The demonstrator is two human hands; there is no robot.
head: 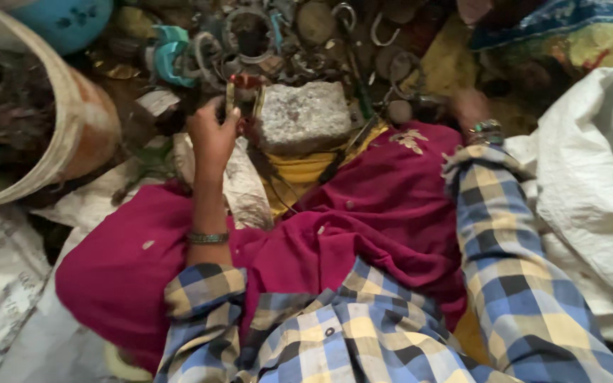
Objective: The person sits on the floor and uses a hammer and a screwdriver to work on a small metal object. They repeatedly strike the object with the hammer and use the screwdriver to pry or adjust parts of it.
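Note:
My left hand (pixel 212 132) is raised in front of me, fingers closed around a small thin metal piece (pixel 230 96) with a reddish end. It sits just left of a grey stone block (pixel 303 115) that rests on a yellow cloth (pixel 305 170). My right hand (pixel 469 106) reaches forward to the right of the block, blurred, at the edge of a pile of metal rings and scrap (pixel 285 35); whether it holds anything cannot be made out. Magenta cloth (pixel 363 220) covers my lap, and bangles circle both wrists.
A large worn bucket (pixel 72 120) full of dark scrap stands at the left. A blue round container (pixel 65 21) is at the top left. White sacks lie at the right (pixel 590 191) and lower left (pixel 1 276). A teal ring-shaped part (pixel 168 53) lies in the pile.

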